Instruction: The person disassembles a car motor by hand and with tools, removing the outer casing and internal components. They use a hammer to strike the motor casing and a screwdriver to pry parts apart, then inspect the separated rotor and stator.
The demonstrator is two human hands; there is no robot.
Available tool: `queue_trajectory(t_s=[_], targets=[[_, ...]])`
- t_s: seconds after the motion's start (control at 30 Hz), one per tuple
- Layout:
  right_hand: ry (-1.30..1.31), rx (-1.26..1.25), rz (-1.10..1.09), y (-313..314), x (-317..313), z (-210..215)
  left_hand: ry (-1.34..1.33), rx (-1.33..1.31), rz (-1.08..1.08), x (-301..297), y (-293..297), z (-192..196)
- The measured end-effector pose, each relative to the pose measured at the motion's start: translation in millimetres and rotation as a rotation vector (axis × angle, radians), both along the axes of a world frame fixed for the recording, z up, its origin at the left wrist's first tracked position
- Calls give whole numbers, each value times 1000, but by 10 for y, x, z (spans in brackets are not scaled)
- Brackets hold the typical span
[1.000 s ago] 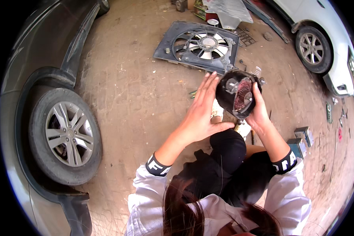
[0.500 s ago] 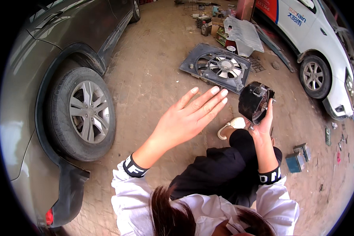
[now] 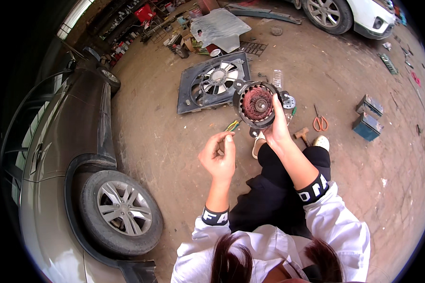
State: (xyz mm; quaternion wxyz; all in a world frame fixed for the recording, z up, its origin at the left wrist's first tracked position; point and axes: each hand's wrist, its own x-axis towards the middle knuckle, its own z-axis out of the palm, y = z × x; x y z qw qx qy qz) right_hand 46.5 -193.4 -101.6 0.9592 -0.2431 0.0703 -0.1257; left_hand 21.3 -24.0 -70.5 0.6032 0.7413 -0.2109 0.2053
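Observation:
My right hand (image 3: 279,123) grips a round black electric motor (image 3: 257,104) from its lower right edge, thumb along the rim. Its open face is turned up, showing reddish windings round a central shaft, with bolt lugs on the outer edge. To the left and below, apart from the motor, my left hand (image 3: 219,153) is closed, with thumb and forefinger pinched together. Whether anything small sits in the pinch cannot be made out. Pliers (image 3: 232,126) with yellow-green handles lie on the floor just beyond its fingertips.
A fan shroud (image 3: 186,89) lies ahead, near a grey sheet panel (image 3: 219,28). Orange-handled scissors (image 3: 320,124) and a hammer (image 3: 302,136) lie right of the motor, with blue box-shaped batteries (image 3: 367,127) farther right. A grey car (image 3: 56,188) stands left, a white car (image 3: 370,19) far right.
The motor has turned so its open face with windings shows, and has moved left in view. My left hand has gone from spread fingers to a pinch. The whole view has shifted.

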Motion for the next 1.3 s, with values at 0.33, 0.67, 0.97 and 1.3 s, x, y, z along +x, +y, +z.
queue_trajectory(t_s=[0.33, 0.67, 0.97, 1.3], targets=[[-114, -110, -281, -313, -44, -48, 5, -43, -137, 157, -1061, -52], [-242, -261, -342, -354, -230, 108, -486, 169, 140, 27, -1225, 81], [-267, -349, -422, -432, -198, -47, -491, 122, 176, 92, -1407, 52], [-386, -264, -327, -495, -220, 107, -538, 64, 132, 301, -1409, 184]])
